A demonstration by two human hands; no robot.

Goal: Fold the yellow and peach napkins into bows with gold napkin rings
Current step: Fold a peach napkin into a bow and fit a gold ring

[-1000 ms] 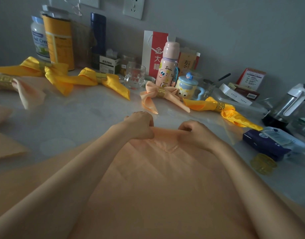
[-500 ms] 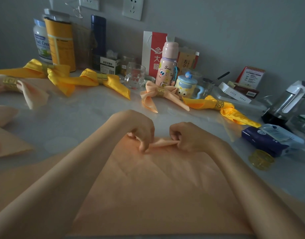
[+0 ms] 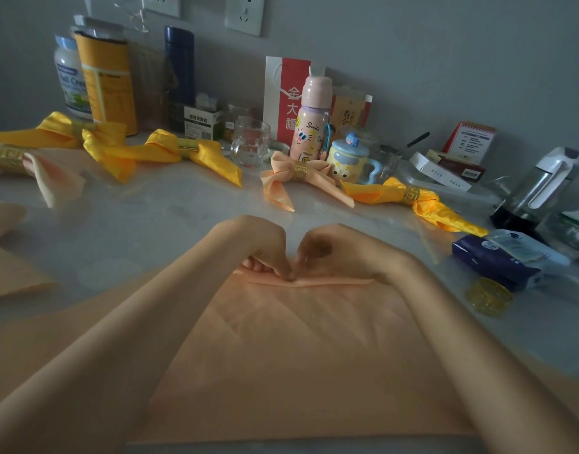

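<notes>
A pale glossy table top (image 3: 144,231) carries everything. On its near part a large peach cloth napkin (image 3: 298,355) lies spread flat, its far edge turned over into a narrow folded strip (image 3: 334,282). Both hands grasp that strip at its middle: the left hand (image 3: 265,247) has its fingers curled down and pinches the fold, and the right hand (image 3: 330,253), knuckles up, pinches it just beside, fingertips of the two hands touching. Behind them lie finished bows, each cinched by a gold band: a yellow satin bow (image 3: 170,155) at left, a smaller peach bow (image 3: 281,178) in the middle, a second yellow bow (image 3: 439,211) at right. A loose gold napkin ring (image 3: 488,296) sits right of the napkin, just beside a dark blue tissue pack (image 3: 498,260)
</notes>
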